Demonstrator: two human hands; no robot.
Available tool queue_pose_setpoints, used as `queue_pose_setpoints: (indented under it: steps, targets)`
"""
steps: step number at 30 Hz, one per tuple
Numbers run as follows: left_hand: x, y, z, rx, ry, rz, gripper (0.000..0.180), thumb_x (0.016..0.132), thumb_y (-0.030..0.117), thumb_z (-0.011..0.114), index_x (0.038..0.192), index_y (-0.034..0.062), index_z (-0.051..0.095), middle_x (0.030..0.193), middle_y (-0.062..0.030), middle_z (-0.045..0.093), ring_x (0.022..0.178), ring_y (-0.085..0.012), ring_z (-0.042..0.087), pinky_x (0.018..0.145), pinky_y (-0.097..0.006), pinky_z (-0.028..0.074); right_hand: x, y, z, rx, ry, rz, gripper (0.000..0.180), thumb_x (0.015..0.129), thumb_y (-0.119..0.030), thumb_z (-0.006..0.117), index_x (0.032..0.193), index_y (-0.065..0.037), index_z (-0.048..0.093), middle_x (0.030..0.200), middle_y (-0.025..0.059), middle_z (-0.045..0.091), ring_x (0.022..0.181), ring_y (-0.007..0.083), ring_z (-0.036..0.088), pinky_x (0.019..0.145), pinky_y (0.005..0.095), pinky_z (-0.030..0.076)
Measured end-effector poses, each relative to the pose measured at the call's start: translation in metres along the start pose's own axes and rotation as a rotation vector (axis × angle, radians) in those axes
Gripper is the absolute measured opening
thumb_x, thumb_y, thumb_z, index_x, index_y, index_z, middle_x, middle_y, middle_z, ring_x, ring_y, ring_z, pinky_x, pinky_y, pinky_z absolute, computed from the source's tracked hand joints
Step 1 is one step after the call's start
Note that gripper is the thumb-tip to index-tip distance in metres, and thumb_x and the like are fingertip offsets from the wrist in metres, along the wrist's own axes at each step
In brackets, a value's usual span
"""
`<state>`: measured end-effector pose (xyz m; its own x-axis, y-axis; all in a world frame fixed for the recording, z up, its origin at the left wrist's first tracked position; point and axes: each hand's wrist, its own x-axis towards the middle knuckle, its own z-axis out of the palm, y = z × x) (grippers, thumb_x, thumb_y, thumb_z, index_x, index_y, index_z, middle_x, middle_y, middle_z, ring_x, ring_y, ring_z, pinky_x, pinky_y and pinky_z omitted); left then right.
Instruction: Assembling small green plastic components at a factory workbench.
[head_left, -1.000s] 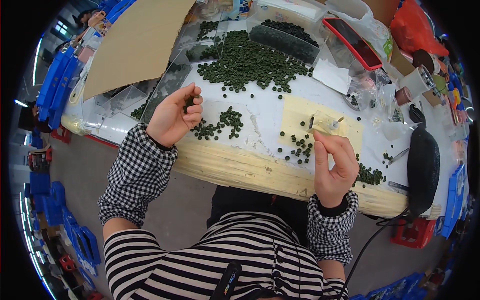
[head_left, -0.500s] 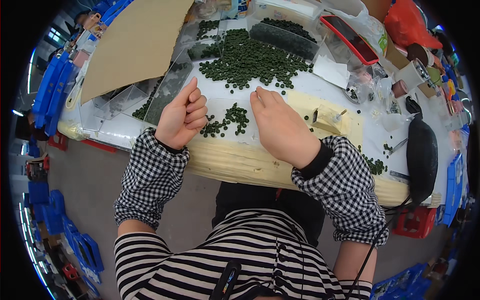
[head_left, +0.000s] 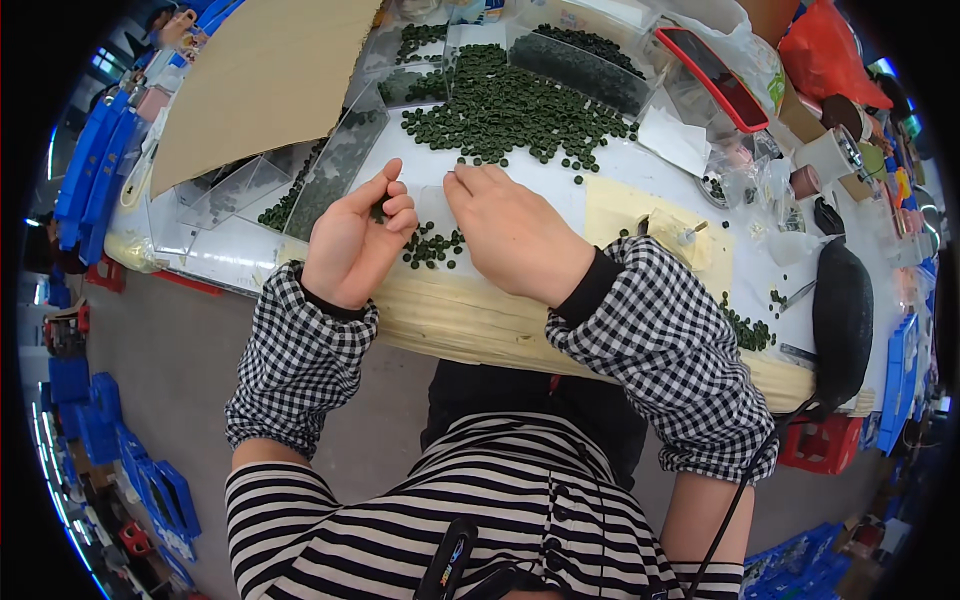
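Observation:
My left hand is palm up above the near table edge, its fingers curled in. A little dark green shows between thumb and fingers, apparently small round beads. To its right, my right hand is palm down, its fingers stretched out and held together, pointing up and left; its underside is hidden. A small group of dark green beads lies on the white surface between the hands, partly covered by the right one. Just beyond the fingertips spreads a large heap of the same beads.
Clear plastic trays with beads stand behind the heap. A cardboard sheet covers the left side. At right are a red-cased phone, white paper, a small cream block with a metal pin and a black pouch.
My right hand has moved left, over part of the small bead group and closer to my left hand. Dark green now shows between my left thumb and fingers.

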<state>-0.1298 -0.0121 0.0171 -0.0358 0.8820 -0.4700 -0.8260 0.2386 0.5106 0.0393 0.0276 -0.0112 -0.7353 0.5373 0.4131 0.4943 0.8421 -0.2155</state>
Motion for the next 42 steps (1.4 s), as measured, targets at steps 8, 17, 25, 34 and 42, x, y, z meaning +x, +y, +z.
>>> queue_pose_setpoints:
  steps: [8,17,25,34,42]
  targets:
    - [-0.001,0.001,-0.027,0.007,-0.326,-0.081,0.028,0.098,0.013,0.044,0.122,-0.0012,0.043,0.085,-0.0014,0.047,0.066,-0.0064,0.038,0.056,-0.019,0.036,-0.002,-0.011,-0.035,0.179,-0.044,0.029,0.046,0.072,0.007,0.052,0.118,0.007,0.051,0.117,0.0221,0.054,0.109,0.0351,0.051,0.090,0.0382,0.045]
    - [-0.020,-0.031,0.017,0.276,-0.373,-0.152,0.036,0.096,0.011,0.047,0.128,-0.0039,0.042,0.093,-0.0012,0.051,0.064,-0.0032,0.036,0.055,-0.016,0.035,-0.061,0.018,-0.133,0.125,0.396,0.247,0.016,0.079,-0.001,0.063,0.095,0.002,0.065,0.084,0.0131,0.064,0.077,0.0256,0.060,0.070,0.0314,0.046]
    - [-0.002,-0.077,0.084,0.345,-0.555,-0.243,0.021,0.093,0.012,0.054,0.110,0.0009,0.055,0.091,-0.0017,0.058,0.055,-0.0002,0.033,0.048,-0.015,0.029,-0.113,0.053,-0.138,0.143,0.498,0.482,0.012,0.079,0.000,0.064,0.091,0.002,0.067,0.076,0.0099,0.062,0.068,0.0168,0.057,0.064,0.0264,0.044]
    - [0.022,-0.101,0.099,0.343,-0.520,-0.291,0.021,0.090,0.009,0.056,0.109,0.0011,0.056,0.086,0.0000,0.056,0.053,-0.0004,0.033,0.046,-0.016,0.028,-0.123,0.061,-0.128,0.124,0.486,0.566,0.010,0.077,-0.002,0.067,0.086,-0.001,0.067,0.072,0.0077,0.061,0.068,0.0190,0.054,0.063,0.0289,0.043]
    - [0.028,-0.108,0.086,0.366,-0.496,-0.342,0.022,0.093,0.013,0.054,0.112,0.0026,0.056,0.090,-0.0013,0.059,0.050,-0.0001,0.030,0.045,-0.016,0.026,-0.127,0.061,-0.122,0.140,0.385,0.596,0.009,0.074,-0.003,0.068,0.082,-0.001,0.066,0.071,0.0075,0.060,0.069,0.0212,0.053,0.064,0.0306,0.042]
